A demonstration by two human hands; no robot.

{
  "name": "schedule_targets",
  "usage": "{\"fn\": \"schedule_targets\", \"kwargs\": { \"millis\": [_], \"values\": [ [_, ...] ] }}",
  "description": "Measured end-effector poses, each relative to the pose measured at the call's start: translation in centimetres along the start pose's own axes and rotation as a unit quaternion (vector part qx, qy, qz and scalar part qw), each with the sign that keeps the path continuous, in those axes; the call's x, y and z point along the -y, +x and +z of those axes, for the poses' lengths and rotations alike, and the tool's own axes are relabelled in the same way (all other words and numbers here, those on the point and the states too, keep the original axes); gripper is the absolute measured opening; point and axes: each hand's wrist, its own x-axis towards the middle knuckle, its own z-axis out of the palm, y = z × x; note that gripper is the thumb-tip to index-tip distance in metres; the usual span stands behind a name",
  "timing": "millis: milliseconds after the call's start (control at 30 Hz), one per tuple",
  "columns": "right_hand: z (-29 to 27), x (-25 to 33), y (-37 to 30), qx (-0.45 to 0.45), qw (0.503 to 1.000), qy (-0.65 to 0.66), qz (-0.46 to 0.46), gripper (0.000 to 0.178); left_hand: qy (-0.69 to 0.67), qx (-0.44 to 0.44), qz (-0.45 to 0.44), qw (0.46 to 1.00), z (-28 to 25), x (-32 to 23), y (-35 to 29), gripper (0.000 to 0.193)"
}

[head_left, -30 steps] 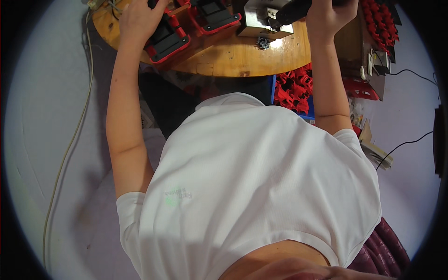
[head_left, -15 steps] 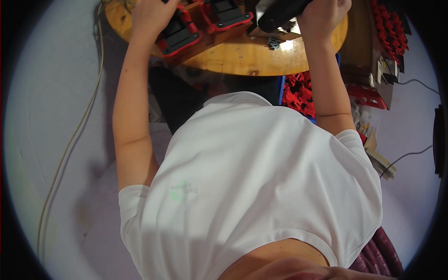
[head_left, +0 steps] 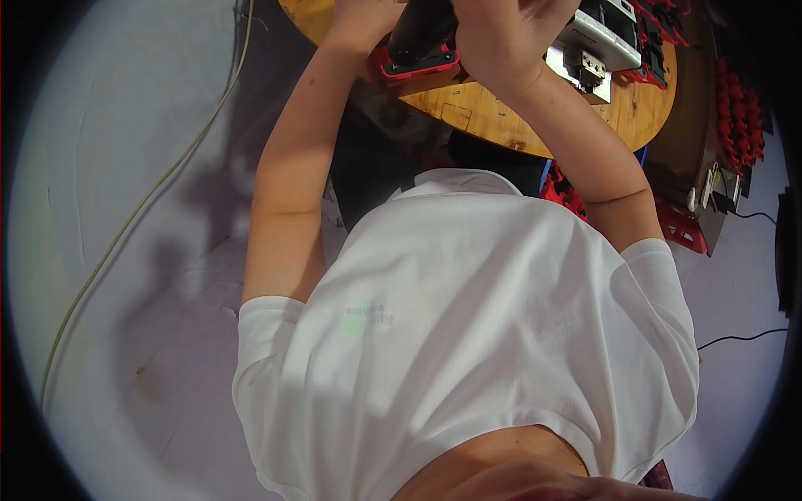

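My right hand [head_left: 510, 42] is over the round wooden table [head_left: 468, 113], closed on a black cylindrical tool [head_left: 418, 32] that slants down to the left. The tool's lower end is over a red and black plastic part [head_left: 422, 63] near the table's edge. On the far side of that part is my left hand [head_left: 368, 15]. Its fingers run out of the picture at the top and behind the tool, so its grip is hidden.
A silver metal device [head_left: 603, 40] stands on the table to the right, with more red and black parts [head_left: 653, 54] beside it. Red pieces [head_left: 564, 188] lie below the table edge, and others [head_left: 739, 113] are stacked far right. A cable [head_left: 142, 221] runs along the floor at left.
My right hand has carried the black tool left, from beside the metal device to over the red and black part. The whole view has shifted, with the table now further right.
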Motion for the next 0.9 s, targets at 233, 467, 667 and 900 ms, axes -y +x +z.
{"fn": "schedule_targets", "kwargs": {
  "millis": [233, 467, 667, 900],
  "values": [
    [2.0, -3.3, 1.2, 0.118, 0.984, 0.017, -0.133, 0.061, 0.039, -0.009, -0.004, 0.999, -0.1, 0.0, -0.5, 0.051],
    [1.3, -1.0, 0.3, 0.039, 0.997, 0.036, -0.048, 0.055, 0.063, -0.007, -0.002, 0.998, 0.6, 0.9, -0.3, 0.057],
    [-10.8, 6.2, 1.0, -0.048, 0.986, -0.156, -0.016, 0.039, 0.303, 0.003, 0.009, 0.953, 1.8, 2.4, 0.5, 0.066],
    [-16.6, 7.3, -2.0, -0.173, 0.973, -0.133, -0.081, 0.025, 0.155, 0.093, 0.100, 0.978, 2.4, 5.7, 2.3, 0.045]
  ]
}}
